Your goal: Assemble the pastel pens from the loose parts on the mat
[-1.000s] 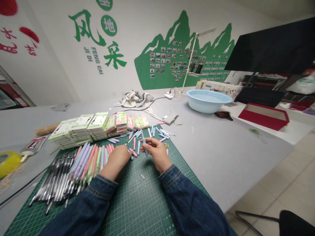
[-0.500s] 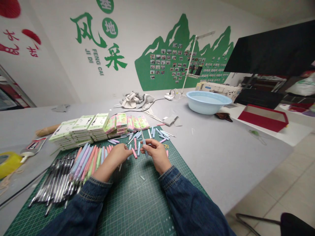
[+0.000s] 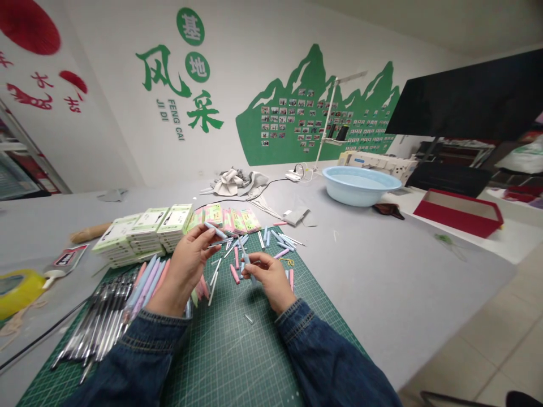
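The left hand (image 3: 189, 263) pinches a blue tube (image 3: 215, 229) above the green mat (image 3: 237, 362). The right hand (image 3: 271, 277) grips a blue pen (image 3: 246, 262), and its thin tip points between eleven and twelve o'clock. The tube and the pen are near each other but apart. Between the hands, pink tubes (image 3: 235, 275) and white sticks (image 3: 215, 280) lie on the mat. From the left hand, white boxes (image 3: 144, 223) sit at ten o'clock, pink and green boxes (image 3: 237, 221) at one o'clock, and clear pens (image 3: 97, 319) at eight o'clock. From the right hand, a big blue tub (image 3: 358, 195) stands on the gray desk (image 3: 360, 265) between one and two o'clock.
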Motion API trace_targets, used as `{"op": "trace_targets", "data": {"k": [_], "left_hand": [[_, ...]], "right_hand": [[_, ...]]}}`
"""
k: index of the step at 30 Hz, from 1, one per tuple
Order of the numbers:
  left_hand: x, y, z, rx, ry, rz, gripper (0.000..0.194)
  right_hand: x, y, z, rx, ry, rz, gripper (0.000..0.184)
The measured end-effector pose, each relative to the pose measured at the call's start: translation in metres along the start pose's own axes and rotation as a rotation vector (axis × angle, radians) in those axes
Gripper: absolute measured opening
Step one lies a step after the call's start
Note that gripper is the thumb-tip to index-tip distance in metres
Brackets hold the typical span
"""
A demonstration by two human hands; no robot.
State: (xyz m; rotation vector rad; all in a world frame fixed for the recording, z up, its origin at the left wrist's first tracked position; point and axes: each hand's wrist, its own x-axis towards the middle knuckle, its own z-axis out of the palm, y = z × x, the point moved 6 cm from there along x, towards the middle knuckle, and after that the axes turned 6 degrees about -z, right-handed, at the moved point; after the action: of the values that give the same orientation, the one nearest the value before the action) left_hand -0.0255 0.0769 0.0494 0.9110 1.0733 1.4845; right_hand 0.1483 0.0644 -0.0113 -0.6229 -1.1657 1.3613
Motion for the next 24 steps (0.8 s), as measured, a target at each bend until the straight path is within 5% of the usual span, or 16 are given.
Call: {"op": "trace_targets", "data": {"k": [14, 24], "left_hand": [[-0.004, 0.009, 0.036, 0.250, -0.137, 0.148, 0.026], [-0.010, 0.007, 0.039, 0.481, -0.182, 0.229, 0.025]], "right_hand": [[0.001, 0.002, -0.001, -0.006, -0.004, -0.006, 0.015], [0.001, 0.000, -0.001, -0.024, -0.008, -0.046, 0.014]]}}
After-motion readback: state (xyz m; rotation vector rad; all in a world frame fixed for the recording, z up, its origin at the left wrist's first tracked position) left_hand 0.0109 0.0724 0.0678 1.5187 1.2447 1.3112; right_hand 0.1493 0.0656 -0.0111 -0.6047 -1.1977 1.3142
